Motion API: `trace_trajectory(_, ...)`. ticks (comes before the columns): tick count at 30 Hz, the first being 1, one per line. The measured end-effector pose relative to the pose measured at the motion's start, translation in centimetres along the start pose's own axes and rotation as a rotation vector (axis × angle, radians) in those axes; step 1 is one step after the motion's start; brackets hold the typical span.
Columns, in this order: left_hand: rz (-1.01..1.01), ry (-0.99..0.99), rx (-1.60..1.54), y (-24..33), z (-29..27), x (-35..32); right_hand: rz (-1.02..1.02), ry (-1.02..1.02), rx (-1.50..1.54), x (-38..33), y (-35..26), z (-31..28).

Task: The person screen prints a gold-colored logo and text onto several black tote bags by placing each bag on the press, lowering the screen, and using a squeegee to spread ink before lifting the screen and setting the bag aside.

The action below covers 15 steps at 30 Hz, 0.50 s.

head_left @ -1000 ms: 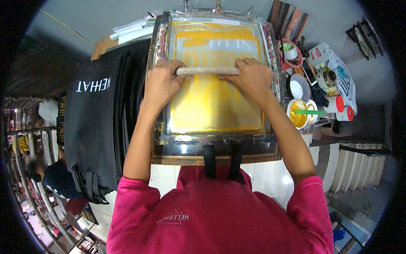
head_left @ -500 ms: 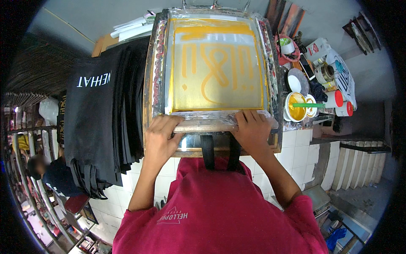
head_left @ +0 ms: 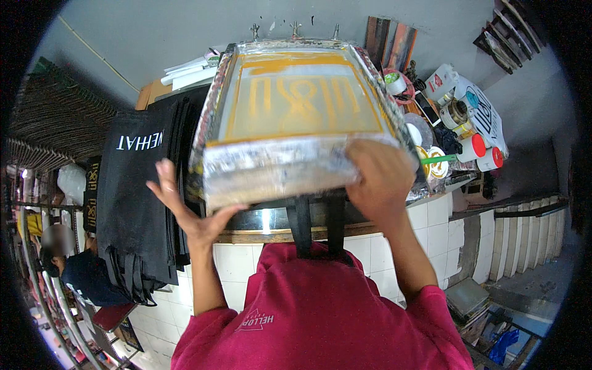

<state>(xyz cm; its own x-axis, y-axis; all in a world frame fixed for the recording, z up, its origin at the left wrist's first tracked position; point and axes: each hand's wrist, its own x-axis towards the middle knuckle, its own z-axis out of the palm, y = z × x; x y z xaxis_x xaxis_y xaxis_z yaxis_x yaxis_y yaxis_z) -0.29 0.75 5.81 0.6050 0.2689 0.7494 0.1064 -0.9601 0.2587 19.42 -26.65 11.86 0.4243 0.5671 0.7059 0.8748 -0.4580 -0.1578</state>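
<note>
The screen frame (head_left: 265,150) stands over the surface (head_left: 250,221) in front of the person, with its far side near the metal clamps (head_left: 296,29) by the wall. Its near edge seems to be raised, so the frame looks tilted. The right hand (head_left: 381,179) is clamped on the near right corner of this frame. A pale wooden bar (head_left: 277,182) runs along the same edge, but the blur is strong, and I cannot tell if the right hand grips it too. The left hand (head_left: 195,219) has its fingers spread apart and holds nothing; its thumb is just beside the lower left edge, and whether it touches I cannot tell.

As I judge, the spreading of ink is done: the yellow design shows across the mesh (head_left: 246,125), and a thicker band of ink (head_left: 296,62) lies at its far end. The lifting looks only partly done, because the frame is not yet fully upright. Two black straps (head_left: 301,225) hang over the near edge of the surface, so the piece under the frame is apparently not yet taken out. The print on it is hidden.
</note>
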Motion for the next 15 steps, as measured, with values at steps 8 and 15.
trace_trajectory(8, -0.316, 0.251, -0.507, -1.5, 3.7, 9.8, 0.267, -0.16, -0.179, 19.6, -0.7, -6.6)
trace_trajectory(15, -0.814, -0.382, -0.24, -7.8, 14.0, 5.4, 0.028, 0.026, -0.123, 27.1, 2.5, -7.4)
